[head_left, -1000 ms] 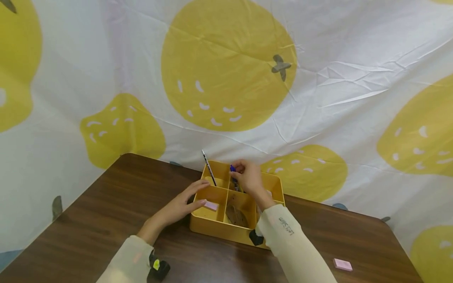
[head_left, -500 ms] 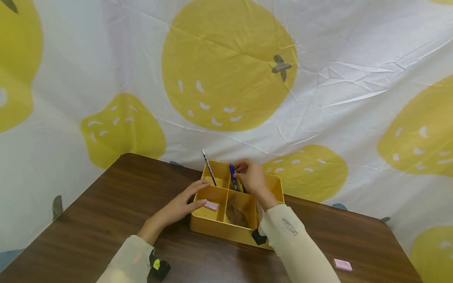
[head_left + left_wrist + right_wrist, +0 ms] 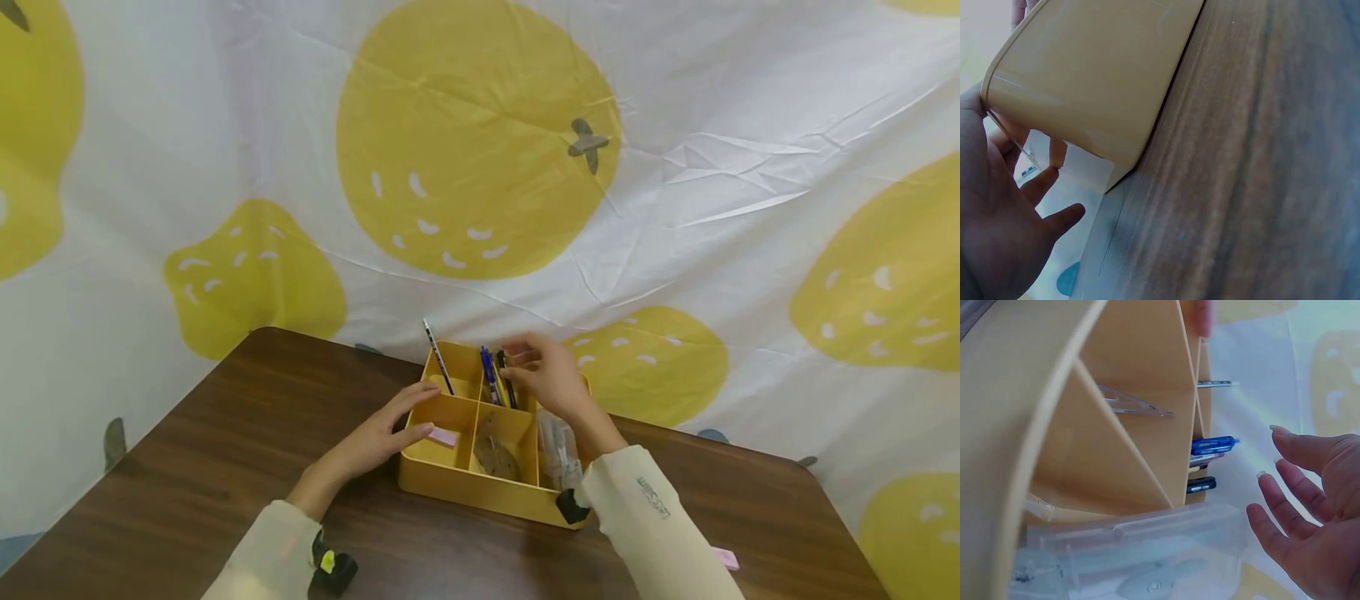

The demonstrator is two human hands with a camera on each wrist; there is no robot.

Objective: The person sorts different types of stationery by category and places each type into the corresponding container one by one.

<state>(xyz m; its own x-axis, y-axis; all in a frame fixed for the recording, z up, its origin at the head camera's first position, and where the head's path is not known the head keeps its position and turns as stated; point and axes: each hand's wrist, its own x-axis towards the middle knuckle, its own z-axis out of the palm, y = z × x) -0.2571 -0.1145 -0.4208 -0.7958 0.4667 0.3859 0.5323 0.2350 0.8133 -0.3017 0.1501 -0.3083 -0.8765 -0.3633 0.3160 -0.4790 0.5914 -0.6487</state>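
Note:
A yellow divided desk organizer (image 3: 480,496) stands on the table. My left hand (image 3: 378,429) rests at its left rim, fingers extended, beside a pink eraser (image 3: 443,436) in the front left compartment. Just right of the pens in the back middle compartment is my right hand (image 3: 553,377); the right wrist view shows its fingers spread, holding nothing. Those pens include a blue pen (image 3: 489,373) and a black pen (image 3: 507,379), both upright. A black-and-white patterned pencil (image 3: 437,357) leans in the back left compartment.
Inside the front middle compartment lies a clear triangular ruler (image 3: 1138,407). A clear plastic case (image 3: 558,450) stands in the front right one. Another pink block (image 3: 726,558) lies on the brown table (image 3: 225,450), partly behind my right sleeve. A fruit-print cloth (image 3: 480,167) hangs behind.
My right hand has let go of the blue pen and drawn away to the right, uncovering the pens and the clear case. The left hand stays at the rim.

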